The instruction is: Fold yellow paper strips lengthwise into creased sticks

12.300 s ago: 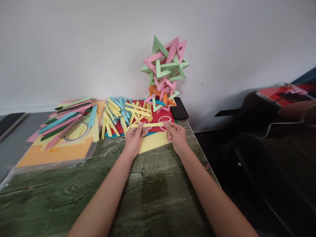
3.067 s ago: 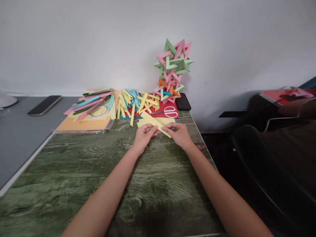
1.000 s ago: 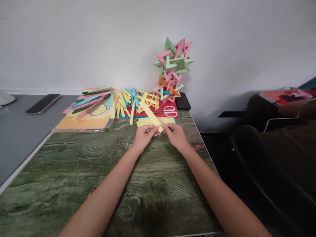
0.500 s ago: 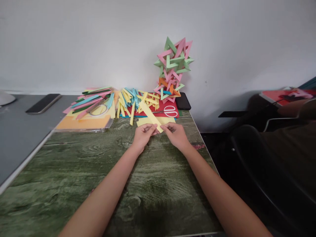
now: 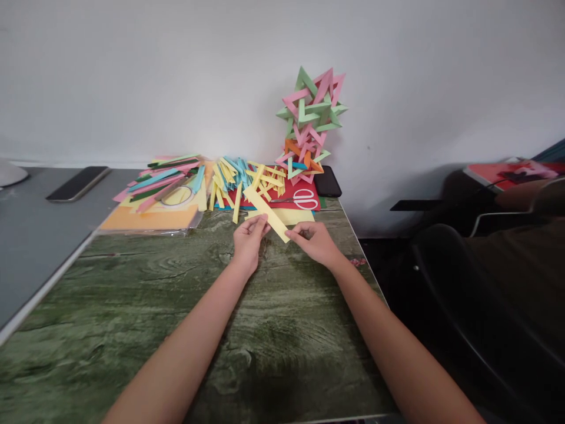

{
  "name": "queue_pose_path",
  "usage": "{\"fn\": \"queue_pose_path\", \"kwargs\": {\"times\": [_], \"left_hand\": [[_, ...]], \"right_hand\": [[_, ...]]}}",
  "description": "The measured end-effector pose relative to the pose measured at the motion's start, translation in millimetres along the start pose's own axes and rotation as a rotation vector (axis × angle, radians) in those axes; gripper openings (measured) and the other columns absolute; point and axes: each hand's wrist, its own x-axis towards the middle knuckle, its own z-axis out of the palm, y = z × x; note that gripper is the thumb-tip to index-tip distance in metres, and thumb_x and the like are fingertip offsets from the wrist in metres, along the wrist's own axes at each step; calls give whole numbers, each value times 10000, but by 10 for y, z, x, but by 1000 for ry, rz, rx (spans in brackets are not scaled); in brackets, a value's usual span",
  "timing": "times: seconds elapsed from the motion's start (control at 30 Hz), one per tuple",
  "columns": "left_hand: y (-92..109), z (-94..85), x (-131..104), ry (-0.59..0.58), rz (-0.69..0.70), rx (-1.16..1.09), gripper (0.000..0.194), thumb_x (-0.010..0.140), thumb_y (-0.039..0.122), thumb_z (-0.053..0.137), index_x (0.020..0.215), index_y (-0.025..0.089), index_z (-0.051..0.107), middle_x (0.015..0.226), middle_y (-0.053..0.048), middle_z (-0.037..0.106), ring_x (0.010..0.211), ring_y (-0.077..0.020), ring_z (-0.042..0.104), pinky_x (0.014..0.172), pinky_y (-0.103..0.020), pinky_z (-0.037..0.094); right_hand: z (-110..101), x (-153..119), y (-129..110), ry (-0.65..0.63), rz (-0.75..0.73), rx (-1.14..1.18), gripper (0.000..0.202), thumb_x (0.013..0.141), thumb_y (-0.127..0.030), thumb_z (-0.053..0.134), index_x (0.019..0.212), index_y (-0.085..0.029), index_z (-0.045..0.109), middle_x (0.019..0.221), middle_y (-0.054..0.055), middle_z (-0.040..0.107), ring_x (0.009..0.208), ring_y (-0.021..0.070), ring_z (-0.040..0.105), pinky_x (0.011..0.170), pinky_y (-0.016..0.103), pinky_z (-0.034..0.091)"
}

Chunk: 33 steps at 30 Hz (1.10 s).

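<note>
Between my hands a yellow paper strip [image 5: 267,212] slants from upper left to lower right, raised over the table. My left hand [image 5: 249,237] pinches its left edge about midway, thumb on top. At the strip's near end, my right hand [image 5: 314,240] grips the corner between thumb and finger. Just behind lies a pale yellow sheet of paper [image 5: 298,217], partly covered by the strip and my hands. Farther back are folded yellow paper pieces [image 5: 225,172] and light blue ones [image 5: 241,176] in a heap, with white-handled scissors [image 5: 304,199] on red paper [image 5: 289,203].
A star-shaped paper model [image 5: 312,109] in pink and green rises against the wall, by a black phone [image 5: 326,181]. Coloured strips [image 5: 163,179] lie on an orange paper pack [image 5: 148,220] at left. Another phone [image 5: 78,184] rests on the grey table. A person sits beside a black chair [image 5: 459,294] at right.
My left hand has slid left and up along the strip, away from my right hand. The strip's near end has shifted slightly left and down. My right hand keeps hold of its corner.
</note>
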Motion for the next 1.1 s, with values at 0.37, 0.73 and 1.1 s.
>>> {"fn": "queue_pose_path", "kwargs": {"times": [0.37, 0.73, 1.1], "left_hand": [[25, -74, 83, 58, 76, -13, 192, 626, 294, 665, 721, 158, 568, 742, 14, 609, 673, -58, 568, 734, -210, 449], [8, -35, 18, -176, 30, 196, 422, 729, 485, 507, 991, 156, 541, 868, -85, 645, 715, -150, 633, 691, -294, 498], [56, 14, -18, -178, -5, 203, 534, 598, 226, 698, 1073, 177, 461, 935, -84, 658, 806, -160, 632, 672, -250, 503]], "right_hand": [[-316, -19, 61, -447, 107, 139, 264, 651, -386, 624, 550, -144, 596, 516, -22, 534, 488, 69, 436, 478, 204, 332], [-156, -19, 90, -104, -76, -65, 181, 660, -279, 590, 538, -150, 555, 551, -13, 529, 493, 77, 426, 478, 215, 334], [-134, -22, 41, 60, -220, -193, 208, 629, -229, 618, 827, -191, 571, 797, 26, 599, 713, 140, 536, 679, 277, 415]]}}
